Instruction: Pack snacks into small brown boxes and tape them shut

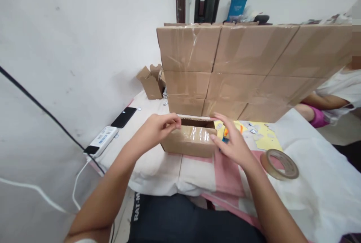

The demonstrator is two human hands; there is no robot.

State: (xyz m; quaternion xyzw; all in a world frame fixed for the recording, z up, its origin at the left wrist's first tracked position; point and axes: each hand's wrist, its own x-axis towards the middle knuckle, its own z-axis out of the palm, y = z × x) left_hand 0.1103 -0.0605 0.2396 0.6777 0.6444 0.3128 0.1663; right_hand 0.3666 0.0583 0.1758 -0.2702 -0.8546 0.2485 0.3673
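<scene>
A small brown cardboard box [191, 141] stands on the cloth-covered table in front of me, its top partly open and a shiny strip of clear tape along the near upper edge. At its upper left corner is my left hand [162, 128], fingers curled and thumb pinched against the rim. My right hand [232, 143] is at the box's right end with thumb and fingers spread apart, the thumb tip at the taped edge. Just behind the right hand lies a small orange and blue object [225, 132], partly hidden by the fingers.
A wall of taped cardboard boxes [239, 51] rises behind. A tape roll [279, 164] lies right, near yellow paper with scraps [265, 134]. Left are a phone [124, 117], a power strip [101, 141] and an open carton [153, 85]. Another person's arm [324, 100] shows far right.
</scene>
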